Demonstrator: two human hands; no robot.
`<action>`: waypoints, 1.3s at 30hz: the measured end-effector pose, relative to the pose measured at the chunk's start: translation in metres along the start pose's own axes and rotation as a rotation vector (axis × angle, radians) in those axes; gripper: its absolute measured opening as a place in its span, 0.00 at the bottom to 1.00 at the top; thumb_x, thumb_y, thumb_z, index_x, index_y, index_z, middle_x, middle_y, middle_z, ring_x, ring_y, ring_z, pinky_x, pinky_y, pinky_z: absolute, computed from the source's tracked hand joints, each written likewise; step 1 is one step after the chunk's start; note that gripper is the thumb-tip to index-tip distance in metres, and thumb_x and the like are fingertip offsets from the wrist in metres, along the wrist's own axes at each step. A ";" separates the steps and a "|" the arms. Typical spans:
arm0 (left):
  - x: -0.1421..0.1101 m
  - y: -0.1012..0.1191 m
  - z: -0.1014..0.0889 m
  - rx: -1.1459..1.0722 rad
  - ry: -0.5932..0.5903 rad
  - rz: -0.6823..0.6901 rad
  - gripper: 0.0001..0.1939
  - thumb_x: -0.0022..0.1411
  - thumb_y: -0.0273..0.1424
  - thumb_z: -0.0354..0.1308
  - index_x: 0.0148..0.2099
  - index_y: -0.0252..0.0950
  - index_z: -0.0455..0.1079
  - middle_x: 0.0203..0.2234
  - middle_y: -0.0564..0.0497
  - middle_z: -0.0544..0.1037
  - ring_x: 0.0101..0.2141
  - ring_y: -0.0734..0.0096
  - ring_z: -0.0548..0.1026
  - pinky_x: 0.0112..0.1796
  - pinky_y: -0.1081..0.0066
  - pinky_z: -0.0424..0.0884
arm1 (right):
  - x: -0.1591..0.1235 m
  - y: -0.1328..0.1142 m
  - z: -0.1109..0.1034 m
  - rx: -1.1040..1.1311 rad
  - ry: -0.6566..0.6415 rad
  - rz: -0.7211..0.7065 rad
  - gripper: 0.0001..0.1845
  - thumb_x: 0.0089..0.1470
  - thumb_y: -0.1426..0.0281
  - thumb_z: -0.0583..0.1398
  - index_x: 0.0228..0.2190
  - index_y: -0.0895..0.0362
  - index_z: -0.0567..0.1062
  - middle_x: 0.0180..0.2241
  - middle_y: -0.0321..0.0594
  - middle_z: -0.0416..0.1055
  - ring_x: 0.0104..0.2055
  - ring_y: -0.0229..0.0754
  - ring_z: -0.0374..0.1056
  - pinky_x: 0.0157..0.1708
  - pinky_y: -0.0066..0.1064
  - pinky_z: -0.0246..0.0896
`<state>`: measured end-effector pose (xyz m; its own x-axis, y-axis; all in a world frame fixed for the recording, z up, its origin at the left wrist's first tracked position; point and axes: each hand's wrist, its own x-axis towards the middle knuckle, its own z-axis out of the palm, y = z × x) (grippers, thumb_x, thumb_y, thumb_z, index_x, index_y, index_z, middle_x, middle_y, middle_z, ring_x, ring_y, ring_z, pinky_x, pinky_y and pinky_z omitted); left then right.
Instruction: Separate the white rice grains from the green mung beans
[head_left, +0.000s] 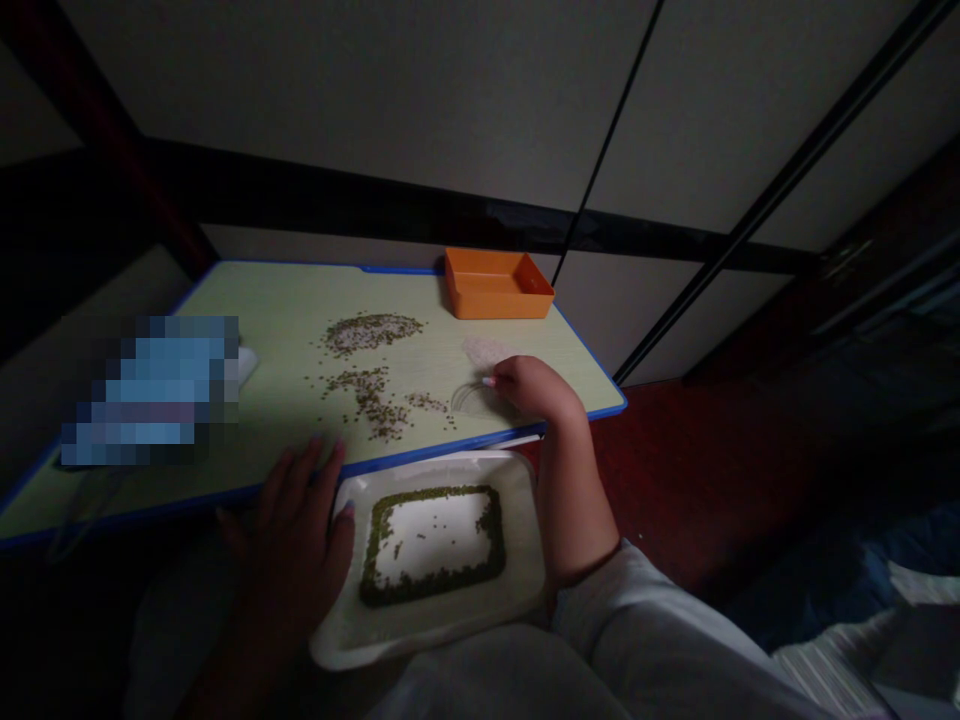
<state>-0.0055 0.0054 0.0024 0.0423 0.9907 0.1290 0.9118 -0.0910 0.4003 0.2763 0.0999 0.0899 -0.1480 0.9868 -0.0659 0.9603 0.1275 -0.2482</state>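
Observation:
My right hand is over the table's right part, fingers curled together, thumb at the rim of a see-through round container. Its far side hides behind the hand. Just beyond lies a pale patch of small grains. My left hand has its fingers stretched apart, fingertips at the table's front edge and thumb against the left rim of a white plastic tray. Inside the tray, green mung-like beans line the edges of the floor. Loose beans mixed with pale grains lie in patches mid-table.
An orange open box stands at the table's back right. A blurred-out blue object lies on the left. The yellowish table has a blue edge and stands against cabinet doors. Dark red floor shows at right.

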 end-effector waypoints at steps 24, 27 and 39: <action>0.001 0.004 -0.002 -0.031 -0.017 -0.031 0.30 0.71 0.40 0.31 0.69 0.35 0.54 0.72 0.38 0.53 0.72 0.54 0.46 0.64 0.26 0.40 | 0.016 0.003 0.010 0.134 -0.035 -0.110 0.14 0.63 0.68 0.59 0.26 0.60 0.78 0.23 0.36 0.71 0.25 0.34 0.52 0.29 0.30 0.44; 0.000 0.004 -0.002 -0.032 -0.009 -0.035 0.29 0.71 0.39 0.33 0.69 0.38 0.54 0.72 0.40 0.53 0.72 0.56 0.46 0.64 0.27 0.39 | 0.018 0.005 0.012 0.166 -0.029 -0.149 0.14 0.63 0.68 0.59 0.26 0.60 0.77 0.22 0.35 0.69 0.25 0.34 0.53 0.30 0.31 0.45; 0.001 0.003 -0.001 -0.053 0.011 -0.038 0.30 0.71 0.42 0.34 0.69 0.39 0.55 0.72 0.40 0.54 0.72 0.53 0.47 0.64 0.26 0.41 | 0.012 0.020 0.011 0.254 -0.040 -0.165 0.15 0.62 0.71 0.58 0.23 0.60 0.75 0.20 0.32 0.65 0.24 0.34 0.54 0.29 0.29 0.44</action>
<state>-0.0034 0.0062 0.0043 0.0033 0.9924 0.1229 0.8897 -0.0590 0.4526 0.2911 0.1128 0.0739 -0.3107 0.9496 -0.0411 0.8336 0.2515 -0.4918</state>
